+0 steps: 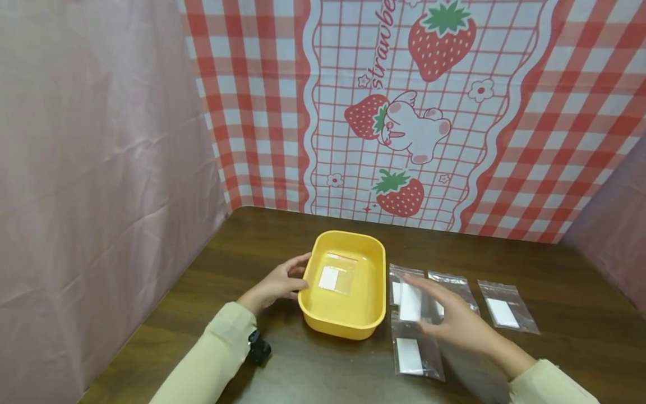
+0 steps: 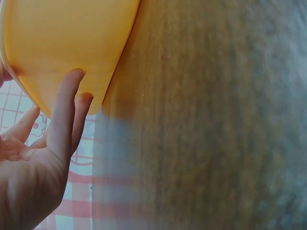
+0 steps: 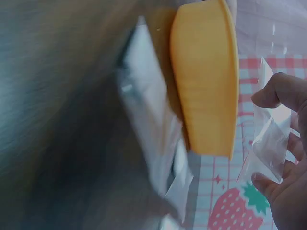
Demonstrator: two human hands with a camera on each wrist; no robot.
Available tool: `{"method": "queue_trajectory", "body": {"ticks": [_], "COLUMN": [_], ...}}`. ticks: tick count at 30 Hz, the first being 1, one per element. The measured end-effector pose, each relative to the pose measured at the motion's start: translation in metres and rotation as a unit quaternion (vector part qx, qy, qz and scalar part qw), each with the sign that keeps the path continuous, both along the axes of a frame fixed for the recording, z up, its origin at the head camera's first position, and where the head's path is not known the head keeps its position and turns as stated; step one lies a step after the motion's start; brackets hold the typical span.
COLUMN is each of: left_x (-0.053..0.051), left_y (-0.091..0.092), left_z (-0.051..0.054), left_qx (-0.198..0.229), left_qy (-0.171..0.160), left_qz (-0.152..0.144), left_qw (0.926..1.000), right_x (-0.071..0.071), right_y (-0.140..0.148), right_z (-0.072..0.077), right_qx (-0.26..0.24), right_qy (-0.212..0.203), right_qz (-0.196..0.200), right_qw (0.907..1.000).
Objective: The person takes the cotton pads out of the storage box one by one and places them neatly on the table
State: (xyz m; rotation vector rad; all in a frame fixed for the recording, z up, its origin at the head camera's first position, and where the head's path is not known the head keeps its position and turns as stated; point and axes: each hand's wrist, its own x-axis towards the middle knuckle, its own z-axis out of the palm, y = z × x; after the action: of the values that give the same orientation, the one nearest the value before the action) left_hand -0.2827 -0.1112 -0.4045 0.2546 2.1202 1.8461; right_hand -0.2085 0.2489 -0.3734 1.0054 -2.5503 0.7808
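A yellow plastic basin [image 1: 342,332] stands on the table with a small clear zip bag [image 1: 345,275] lying in it; the bag has a white card inside. My left hand [image 1: 275,285] touches the basin's left side, its fingers spread along the outer wall, as the left wrist view also shows. To the right of the basin, my right hand [image 1: 456,320] pinches another clear zip bag [image 3: 271,132] with a white card [image 1: 410,303] between thumb and fingers. That bag hangs above several similar bags on the table, partly covering them.
Among the bags on the table are a near one [image 1: 420,359] and a far right one [image 1: 508,307]. The dark wooden table [image 1: 262,235] meets a checked strawberry cloth [image 1: 267,112] at the back. A pink curtain [image 1: 101,168] hangs on the left.
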Motion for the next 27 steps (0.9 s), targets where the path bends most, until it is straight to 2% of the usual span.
{"method": "queue_trajectory", "body": {"ticks": [7, 13, 17, 20, 24, 27], "left_x": [-0.001, -0.002, -0.001, 0.0, 0.0, 0.0], "left_y": [0.0, 0.0, 0.0, 0.0, 0.001, 0.002], "left_z": [-0.001, 0.0, 0.0, 0.001, 0.002, 0.002], "left_qx": [-0.002, -0.005, -0.004, -0.006, -0.013, -0.019], "left_qy": [-0.001, -0.002, -0.003, -0.004, -0.003, -0.004], "left_qz": [-0.004, -0.004, -0.005, 0.0, 0.003, 0.005], "left_qw": [1.0, 1.0, 1.0, 1.0, 0.9999, 0.9998], "right_x": [0.022, 0.03, 0.036, 0.04, 0.042, 0.043], "right_y": [0.029, 0.049, 0.062, 0.072, 0.084, 0.093], "right_z": [-0.01, -0.018, -0.024, -0.029, -0.033, -0.035], "right_qx": [0.026, 0.02, 0.04, 0.06, 0.076, 0.076], "right_qy": [0.011, 0.026, 0.034, 0.005, -0.062, -0.125], "right_qz": [-0.034, 0.003, -0.001, -0.006, -0.005, 0.008], "right_qw": [0.999, 0.9995, 0.9986, 0.9981, 0.9951, 0.9893]}}
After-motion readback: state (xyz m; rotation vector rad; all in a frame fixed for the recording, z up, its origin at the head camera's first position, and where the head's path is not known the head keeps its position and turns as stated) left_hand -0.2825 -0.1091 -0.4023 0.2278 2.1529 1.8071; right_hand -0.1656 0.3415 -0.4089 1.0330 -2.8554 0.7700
